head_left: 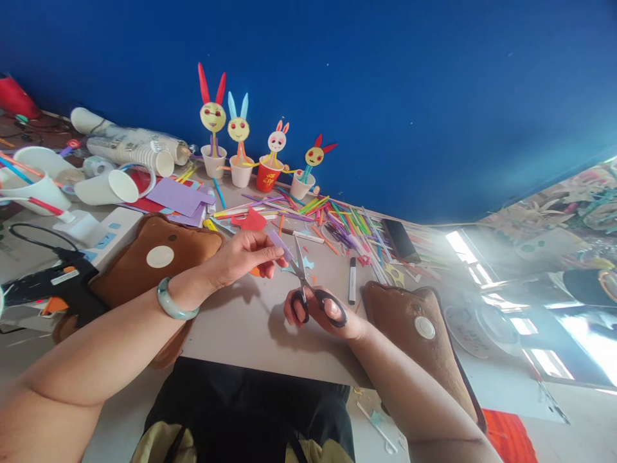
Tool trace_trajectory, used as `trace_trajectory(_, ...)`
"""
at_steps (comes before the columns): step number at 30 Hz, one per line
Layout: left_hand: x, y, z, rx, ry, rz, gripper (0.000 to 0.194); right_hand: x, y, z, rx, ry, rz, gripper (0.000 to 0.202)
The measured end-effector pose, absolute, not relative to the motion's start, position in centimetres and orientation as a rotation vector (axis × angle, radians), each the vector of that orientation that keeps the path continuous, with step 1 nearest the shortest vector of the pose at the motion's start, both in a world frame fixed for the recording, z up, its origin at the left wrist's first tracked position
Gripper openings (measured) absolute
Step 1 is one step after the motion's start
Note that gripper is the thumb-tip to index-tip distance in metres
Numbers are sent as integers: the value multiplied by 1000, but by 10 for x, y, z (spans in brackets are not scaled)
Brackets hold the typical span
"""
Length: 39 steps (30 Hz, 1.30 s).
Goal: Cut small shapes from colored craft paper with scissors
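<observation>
Between the thumb and fingers of my left hand point(253, 254) is a small strip of purple paper point(279, 245). My right hand point(324, 315) has its fingers through the black handles of a pair of scissors point(301, 275). The blades are parted and point up beside the paper strip; whether they touch it I cannot tell. Beyond my hands lie a piece of red paper point(251, 220) and small paper scraps point(307, 262). A marker point(352, 281) rests on the table to the right of the scissors.
Brown cushions, one left point(139, 257) and one right point(409, 341), flank the table point(231, 341). Several cups with rabbit-faced figures point(241, 172) stand along the blue wall. Coloured sticks point(332, 222), a phone point(400, 240), purple sheets point(176, 196) and a glue gun point(62, 283) lie around.
</observation>
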<state>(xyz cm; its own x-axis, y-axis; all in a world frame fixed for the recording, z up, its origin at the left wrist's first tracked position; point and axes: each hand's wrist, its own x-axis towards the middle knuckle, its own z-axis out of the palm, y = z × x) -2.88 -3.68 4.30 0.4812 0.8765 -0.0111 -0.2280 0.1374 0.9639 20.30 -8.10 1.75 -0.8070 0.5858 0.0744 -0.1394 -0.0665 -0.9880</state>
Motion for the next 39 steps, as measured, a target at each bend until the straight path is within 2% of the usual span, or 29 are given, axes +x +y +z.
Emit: trace_trajectory(39, -28, -36, 46, 1289, 655, 937, 26, 198, -90, 19, -487, -1464, 2066, 62)
